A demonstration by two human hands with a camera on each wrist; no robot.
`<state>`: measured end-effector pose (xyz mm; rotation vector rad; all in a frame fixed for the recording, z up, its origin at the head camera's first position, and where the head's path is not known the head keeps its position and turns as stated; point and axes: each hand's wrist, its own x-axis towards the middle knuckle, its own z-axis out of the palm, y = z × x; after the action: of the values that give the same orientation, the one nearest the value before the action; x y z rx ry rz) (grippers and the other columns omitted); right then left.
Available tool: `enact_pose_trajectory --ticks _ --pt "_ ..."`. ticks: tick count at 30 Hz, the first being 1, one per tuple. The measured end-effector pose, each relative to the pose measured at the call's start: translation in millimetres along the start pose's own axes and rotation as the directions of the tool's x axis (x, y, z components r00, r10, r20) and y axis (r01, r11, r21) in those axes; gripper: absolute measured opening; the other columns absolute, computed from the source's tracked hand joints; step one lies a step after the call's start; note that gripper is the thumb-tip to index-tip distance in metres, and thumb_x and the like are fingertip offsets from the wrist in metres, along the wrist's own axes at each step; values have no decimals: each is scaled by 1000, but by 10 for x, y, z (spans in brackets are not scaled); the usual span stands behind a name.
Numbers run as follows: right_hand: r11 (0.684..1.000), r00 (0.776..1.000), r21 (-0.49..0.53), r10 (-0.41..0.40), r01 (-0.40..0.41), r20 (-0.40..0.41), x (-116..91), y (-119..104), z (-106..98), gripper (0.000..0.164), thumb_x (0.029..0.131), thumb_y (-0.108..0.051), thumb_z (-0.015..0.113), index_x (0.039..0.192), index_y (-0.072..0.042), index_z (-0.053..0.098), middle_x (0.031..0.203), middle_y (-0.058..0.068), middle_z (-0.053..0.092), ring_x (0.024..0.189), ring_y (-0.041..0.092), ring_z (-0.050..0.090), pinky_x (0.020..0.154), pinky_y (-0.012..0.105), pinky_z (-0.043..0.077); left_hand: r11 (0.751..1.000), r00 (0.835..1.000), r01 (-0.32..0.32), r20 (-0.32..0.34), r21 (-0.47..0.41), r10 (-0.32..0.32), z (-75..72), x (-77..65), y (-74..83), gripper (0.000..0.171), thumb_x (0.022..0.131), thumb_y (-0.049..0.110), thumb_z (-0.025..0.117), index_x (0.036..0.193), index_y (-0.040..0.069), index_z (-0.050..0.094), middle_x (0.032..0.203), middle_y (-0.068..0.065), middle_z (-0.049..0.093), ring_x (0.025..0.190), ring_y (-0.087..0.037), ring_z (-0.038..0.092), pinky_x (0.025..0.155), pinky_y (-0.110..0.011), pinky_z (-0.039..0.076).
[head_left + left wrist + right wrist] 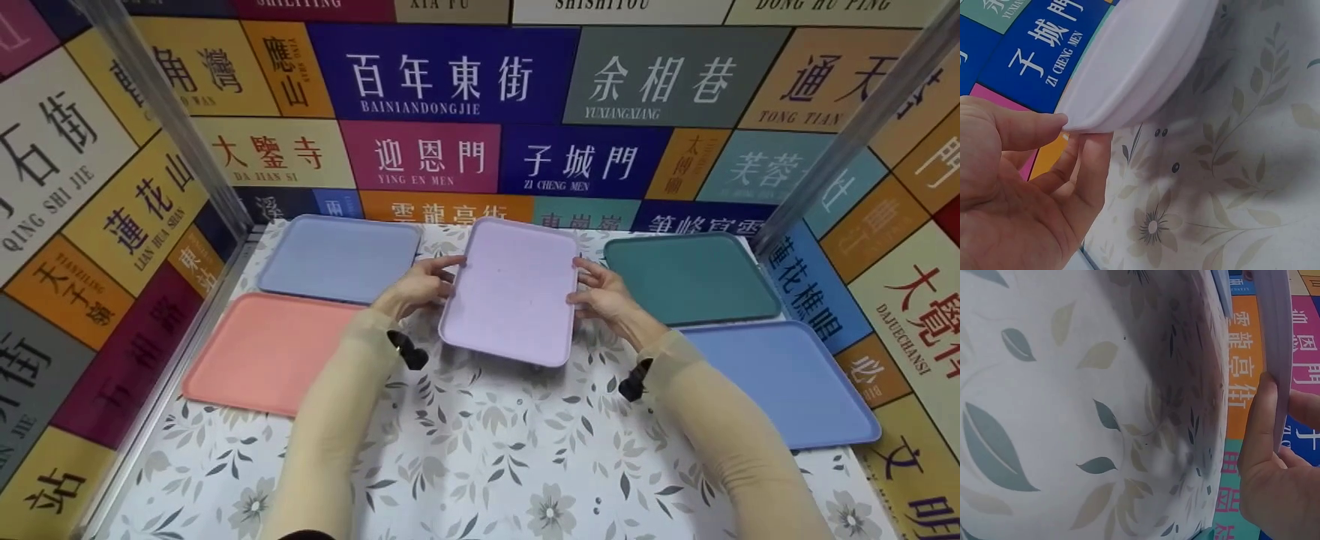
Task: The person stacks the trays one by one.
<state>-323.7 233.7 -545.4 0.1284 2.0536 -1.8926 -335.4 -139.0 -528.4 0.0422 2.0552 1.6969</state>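
A lilac rectangular tray (512,292) is held up above the table's middle, its long sides running away from me. My left hand (420,285) pinches its left edge; in the left wrist view the thumb (1033,128) lies on the rim with fingers beneath. On the opposite edge my right hand (604,296) grips with thumb and fingers either side of the rim, as the right wrist view shows the tray (1276,332) edge-on. Beneath the tray, a shadow falls on the cloth, with a gap between them.
A grey-blue tray (341,256) and a pink tray (262,352) lie on the left. At right lie a green tray (690,277) and a blue tray (780,382). The flowered tablecloth (480,457) covers the table. Walls with printed signs (442,75) enclose the back and sides.
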Motion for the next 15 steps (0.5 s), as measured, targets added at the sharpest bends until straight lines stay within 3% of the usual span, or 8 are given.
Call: enact_pose_trajectory --ticks 6,10,15 --pt "997 999 -78 -7 4 -49 25 -66 19 81 95 9 74 170 -11 50 171 23 52 101 9 73 78 27 68 1000 999 -18 -48 -12 18 59 7 -21 82 93 -10 64 169 21 54 123 -12 64 88 -15 65 75 -30 59" --pt "995 997 -97 -2 -6 -84 61 -86 21 72 95 7 73 164 -9 58 167 23 56 95 10 72 83 31 69 999 996 -35 -79 6 36 101 19 -37 83 93 -10 63 170 21 52 127 -14 65 90 -16 66 74 -31 62" --pt "996 994 -93 1 -11 -107 126 -110 20 71 94 7 74 162 -9 60 156 20 60 90 10 73 79 29 69 999 994 -34 -106 7 34 120 42 -56 83 93 -11 63 170 21 52 130 -16 67 92 -17 67 71 -31 61"
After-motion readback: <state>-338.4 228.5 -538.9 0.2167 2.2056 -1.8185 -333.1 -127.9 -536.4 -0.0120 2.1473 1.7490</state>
